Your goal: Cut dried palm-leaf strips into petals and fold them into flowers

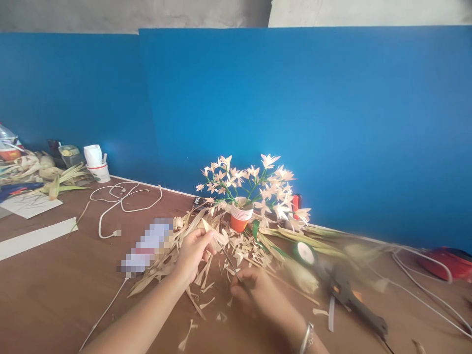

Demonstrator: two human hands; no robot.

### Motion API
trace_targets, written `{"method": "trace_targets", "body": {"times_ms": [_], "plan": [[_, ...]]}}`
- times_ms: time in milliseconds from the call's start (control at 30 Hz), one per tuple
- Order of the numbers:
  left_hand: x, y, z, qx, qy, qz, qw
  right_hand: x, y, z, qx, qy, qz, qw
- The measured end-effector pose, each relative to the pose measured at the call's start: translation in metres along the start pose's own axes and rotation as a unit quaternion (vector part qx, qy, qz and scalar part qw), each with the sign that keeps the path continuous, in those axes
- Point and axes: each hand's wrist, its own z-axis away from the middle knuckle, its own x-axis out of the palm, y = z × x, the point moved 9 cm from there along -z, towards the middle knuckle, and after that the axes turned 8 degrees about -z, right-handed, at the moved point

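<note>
Between the thumb and fingers of my left hand [193, 253] is a pale piece of corn husk [218, 235]. My right hand [258, 292], blurred by motion, is closed around what look like scissors [230, 263]; their thin dark blade reaches up to the husk, and the handles are hidden. Just behind the hands stand stacked orange-and-white paper cups [239, 224] holding green-stemmed husk flowers [271, 189]. Cut husk scraps [254, 246] and long dry husk strips [162, 268] lie around my hands.
A black glue gun [356, 300] and a roll of green tape [305, 252] lie to the right. Left are a pixelated phone-like object [147, 248], a white cable [121, 201], a paper strip [37, 238] and a white cup [99, 173]. A blue panel [295, 98] rises behind the table.
</note>
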Motion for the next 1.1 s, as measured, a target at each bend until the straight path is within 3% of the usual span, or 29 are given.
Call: {"method": "trace_targets", "body": {"times_ms": [200,733,1100], "plan": [[-0.008,0.015,-0.006,0.038,0.006,-0.080,0.996,-0.003,-0.006,0.006,0.026,0.008,-0.028,0.999],[0.008,0.013,0.000,0.004,-0.073,-0.064,0.995,0.000,0.002,0.005,0.041,-0.019,-0.015,0.999],[0.008,0.011,0.002,-0.013,-0.068,-0.066,0.995,0.002,-0.006,0.006,0.018,-0.029,-0.014,0.999]]}}
